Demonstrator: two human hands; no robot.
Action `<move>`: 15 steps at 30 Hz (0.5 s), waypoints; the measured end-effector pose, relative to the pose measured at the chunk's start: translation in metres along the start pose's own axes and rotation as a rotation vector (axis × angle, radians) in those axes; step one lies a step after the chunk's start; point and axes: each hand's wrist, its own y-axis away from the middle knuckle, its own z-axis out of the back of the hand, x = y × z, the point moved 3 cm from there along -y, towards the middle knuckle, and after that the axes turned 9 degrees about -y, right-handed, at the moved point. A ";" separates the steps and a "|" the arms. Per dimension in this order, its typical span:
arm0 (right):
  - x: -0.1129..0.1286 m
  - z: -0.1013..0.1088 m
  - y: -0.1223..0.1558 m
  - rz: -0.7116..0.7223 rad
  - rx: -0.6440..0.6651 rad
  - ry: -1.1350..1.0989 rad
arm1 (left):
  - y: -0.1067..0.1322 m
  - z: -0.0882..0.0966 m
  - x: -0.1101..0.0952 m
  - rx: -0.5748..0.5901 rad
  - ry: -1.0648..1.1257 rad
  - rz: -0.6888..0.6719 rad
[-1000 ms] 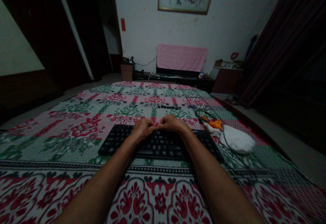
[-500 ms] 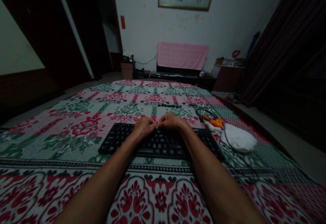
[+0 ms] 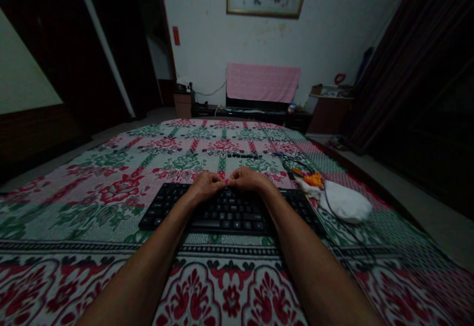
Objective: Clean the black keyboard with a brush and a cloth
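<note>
At keyboard with left hand and right hand curled, cannot tell if clamped; could mispress keys by leaning too low.

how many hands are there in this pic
2: the left hand and the right hand, fingertips close together at the far edge of the black keyboard. No other hand shows.
</note>
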 end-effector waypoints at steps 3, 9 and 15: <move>0.001 0.001 0.003 0.024 0.054 -0.080 | -0.002 0.002 0.004 0.005 0.050 -0.028; -0.001 0.007 0.005 0.032 0.048 -0.141 | -0.003 0.018 0.018 -0.071 -0.120 -0.007; -0.008 0.028 0.019 -0.062 0.048 0.098 | 0.003 0.028 0.029 0.057 -0.146 -0.013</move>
